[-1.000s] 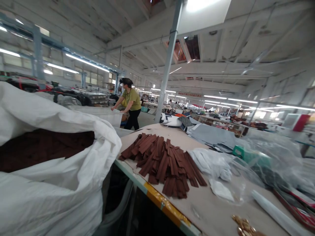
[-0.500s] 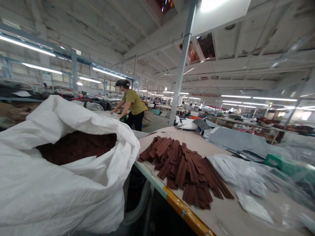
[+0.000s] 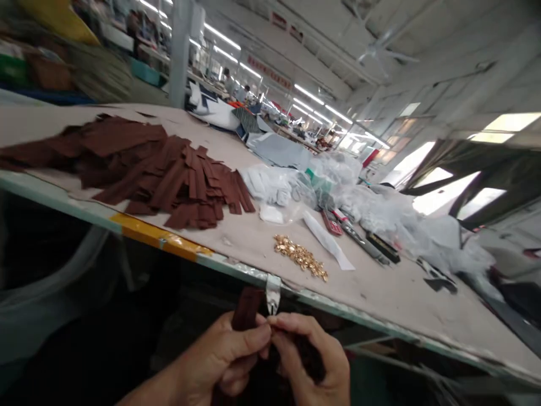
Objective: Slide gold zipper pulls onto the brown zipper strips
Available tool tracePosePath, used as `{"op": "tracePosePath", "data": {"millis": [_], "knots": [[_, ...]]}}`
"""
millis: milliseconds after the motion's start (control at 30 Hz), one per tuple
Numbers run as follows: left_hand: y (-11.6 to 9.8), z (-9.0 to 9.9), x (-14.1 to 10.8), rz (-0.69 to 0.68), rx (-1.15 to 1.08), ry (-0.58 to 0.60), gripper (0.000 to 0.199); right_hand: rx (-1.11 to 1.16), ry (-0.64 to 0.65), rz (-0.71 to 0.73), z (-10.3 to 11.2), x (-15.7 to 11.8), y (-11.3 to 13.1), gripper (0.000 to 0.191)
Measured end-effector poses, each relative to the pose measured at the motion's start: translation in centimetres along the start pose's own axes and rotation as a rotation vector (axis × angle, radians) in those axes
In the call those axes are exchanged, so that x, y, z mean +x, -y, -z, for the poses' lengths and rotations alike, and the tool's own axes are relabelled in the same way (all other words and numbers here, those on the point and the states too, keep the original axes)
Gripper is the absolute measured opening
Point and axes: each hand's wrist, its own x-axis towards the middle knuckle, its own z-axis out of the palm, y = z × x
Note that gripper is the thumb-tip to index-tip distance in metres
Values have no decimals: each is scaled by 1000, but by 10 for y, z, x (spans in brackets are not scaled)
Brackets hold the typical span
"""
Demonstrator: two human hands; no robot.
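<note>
My left hand (image 3: 232,349) is closed round a brown zipper strip (image 3: 247,309), whose end stands up above the thumb. Close beside it, my right hand (image 3: 313,355) is pinched at the fingertips, with brown tape showing below them; the fingertips hide the exact spot they grip. Both hands meet just under a small metal fixture (image 3: 273,293) fixed to the table's edge. Beyond it lies a pile of small gold zipper sliders (image 3: 300,256). A large heap of brown zipper strips (image 3: 169,175) covers the table's left part.
The table (image 3: 380,299) has a pale covering and a painted edge with yellow tape. Clear plastic bags (image 3: 380,208), a red calculator-like object (image 3: 332,223) and a dark box (image 3: 382,247) lie on the right. Grey sheets (image 3: 279,149) lie at the back.
My view has swung right and down and tilted. The white sack and most of the co-worker have left the view; both my hands, the strip and the gold sliders are now visible.
</note>
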Motion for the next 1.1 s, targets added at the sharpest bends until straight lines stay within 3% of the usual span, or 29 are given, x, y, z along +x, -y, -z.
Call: {"op": "tracePosePath", "data": {"millis": [133,267,400,533,633,800,900,1100], "knots": [[-1,-2,0,2,42,-19,30,165,-6,-5,3,5,1,21],[0,-4,-1,22,68,-29,30,185,32,82,6,6,-2,29],[3,-5,1,4,51,-55,25,37,7,238,8,7,-4,32],[1,-6,4,-40,94,-156,24,-148,-24,349,5,9,-8,31],[-2,-6,5,-40,162,-234,26,-240,-37,364,1,10,-11,29],[-6,-6,0,-45,224,-228,22,-291,-12,374,-2,14,-10,24],[-9,-6,-4,-25,286,-201,19,-267,-11,303,-3,19,-6,20],[-7,2,-6,21,374,-26,21,-89,-18,-146,0,23,-4,5]]}}
